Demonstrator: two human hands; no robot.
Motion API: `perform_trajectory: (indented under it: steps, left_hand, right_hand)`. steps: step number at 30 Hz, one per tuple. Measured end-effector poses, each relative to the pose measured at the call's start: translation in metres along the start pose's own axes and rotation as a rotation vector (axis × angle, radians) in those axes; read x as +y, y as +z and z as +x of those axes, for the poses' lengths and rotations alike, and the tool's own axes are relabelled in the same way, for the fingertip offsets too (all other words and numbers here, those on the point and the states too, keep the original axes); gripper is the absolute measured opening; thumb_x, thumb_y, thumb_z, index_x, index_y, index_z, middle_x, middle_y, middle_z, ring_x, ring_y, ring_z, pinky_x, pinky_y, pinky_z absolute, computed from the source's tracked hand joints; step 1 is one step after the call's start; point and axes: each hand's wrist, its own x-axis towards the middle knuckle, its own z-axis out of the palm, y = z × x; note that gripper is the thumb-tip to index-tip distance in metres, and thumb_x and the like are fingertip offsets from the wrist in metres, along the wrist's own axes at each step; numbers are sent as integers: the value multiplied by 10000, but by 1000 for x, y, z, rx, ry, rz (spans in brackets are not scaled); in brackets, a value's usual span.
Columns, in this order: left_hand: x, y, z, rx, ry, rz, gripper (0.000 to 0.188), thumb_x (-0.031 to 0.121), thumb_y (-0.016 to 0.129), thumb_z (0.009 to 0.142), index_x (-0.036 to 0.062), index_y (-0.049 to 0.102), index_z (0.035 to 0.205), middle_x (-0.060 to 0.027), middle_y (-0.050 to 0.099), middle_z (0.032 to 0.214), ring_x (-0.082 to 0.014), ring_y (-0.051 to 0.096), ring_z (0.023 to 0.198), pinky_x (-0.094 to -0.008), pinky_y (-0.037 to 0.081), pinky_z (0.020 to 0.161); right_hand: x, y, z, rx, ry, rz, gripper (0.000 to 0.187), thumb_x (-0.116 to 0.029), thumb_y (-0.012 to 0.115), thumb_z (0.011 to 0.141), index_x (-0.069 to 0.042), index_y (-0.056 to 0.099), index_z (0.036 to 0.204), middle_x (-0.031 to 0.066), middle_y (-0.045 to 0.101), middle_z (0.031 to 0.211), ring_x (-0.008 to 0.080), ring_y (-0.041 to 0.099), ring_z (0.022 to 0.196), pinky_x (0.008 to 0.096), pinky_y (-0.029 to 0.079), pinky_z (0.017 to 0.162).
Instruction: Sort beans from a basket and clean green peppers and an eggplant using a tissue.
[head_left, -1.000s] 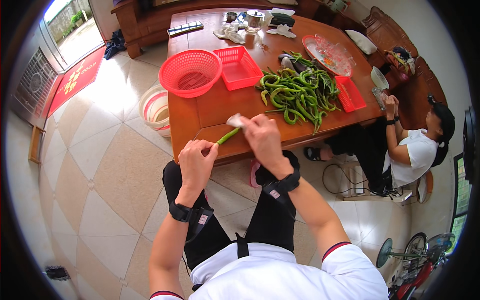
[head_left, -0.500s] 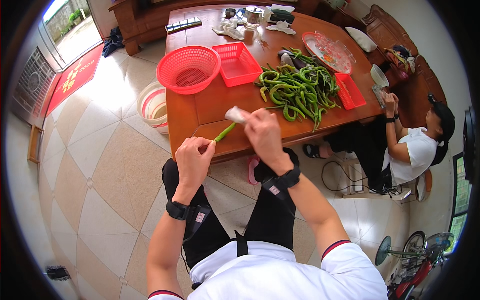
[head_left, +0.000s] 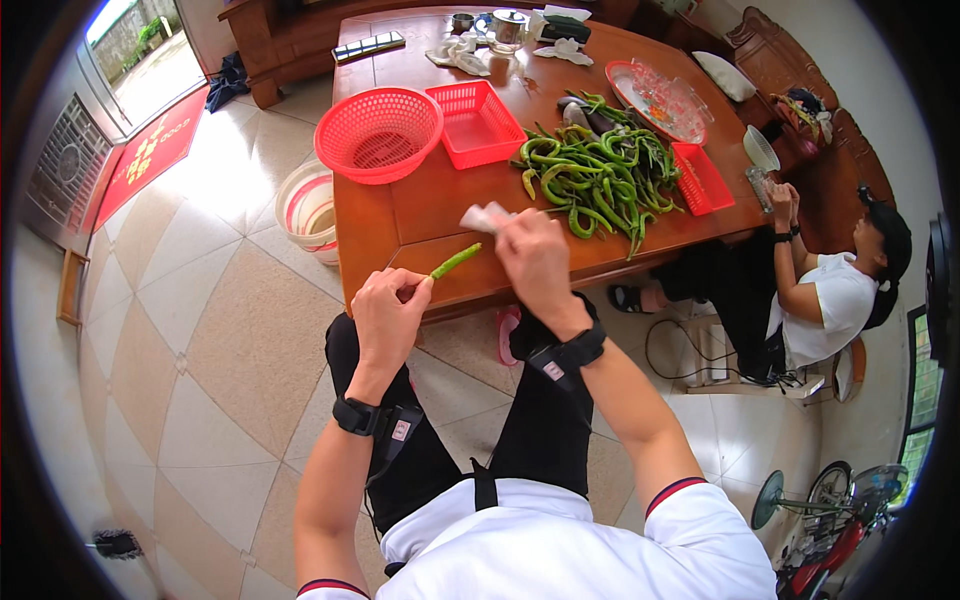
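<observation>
Between the fingers of my left hand [head_left: 392, 305], one end of a green chili pepper [head_left: 457, 261] is pinched; the rest points up and right over the table's near edge. My right hand [head_left: 535, 258] is closed on a crumpled white tissue [head_left: 486, 217], slightly blurred, just right of the pepper and apart from it. Beyond that hand lies a heap of long green peppers [head_left: 600, 175], with dark eggplants [head_left: 590, 117] behind it.
On the wooden table [head_left: 420, 215] stand a round red basket [head_left: 378, 135], a rectangular red basket [head_left: 475, 125], another red basket [head_left: 704, 180] and a red-rimmed tray [head_left: 640, 90]. A bucket [head_left: 308, 212] stands left of the table. Another person [head_left: 820, 290] sits at the right.
My right hand has moved slightly right and down with the tissue, away from the pepper. The pepper in my left hand now shows more fully and tilts flatter.
</observation>
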Motion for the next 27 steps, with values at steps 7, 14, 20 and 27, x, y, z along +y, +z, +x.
perform_trajectory:
  steps: [7, 14, 20, 27]
  left_hand:
    - [-5, 3, -2, 31, 54, 85, 161, 154, 755, 845, 10, 721, 781, -87, 651, 703, -235, 617, 715, -371, 483, 658]
    - [-5, 0, -2, 2, 59, 40, 157, 156, 761, 845, 16, 719, 789, -85, 642, 703, -236, 602, 704, -369, 477, 647]
    - [-5, 1, -3, 38, 81, 66, 150, 151, 762, 844, 22, 714, 784, -77, 635, 700, -232, 596, 700, -367, 475, 644]
    - [-9, 3, -5, 20, 130, 75, 137, 137, 761, 838, 27, 696, 788, -76, 635, 716, -242, 599, 720, -369, 478, 661]
  right_hand:
    - [-53, -23, -1, 14, -128, 239, 332, -56, 703, 810, -114, 732, 1135, 78, 604, 877, 285, 578, 837, 400, 440, 752]
    - [-27, 3, -9, -13, -133, 184, 188, -94, 691, 856, -68, 731, 1038, 103, 630, 893, 316, 615, 888, 419, 492, 802]
    - [-19, -28, 13, 97, 181, 269, 173, -51, 674, 879, -42, 719, 1045, 123, 603, 863, 341, 600, 839, 439, 500, 731]
    - [-56, 4, -14, -97, -172, 119, 161, -138, 694, 828, -110, 729, 982, 64, 620, 882, 263, 595, 885, 394, 454, 783]
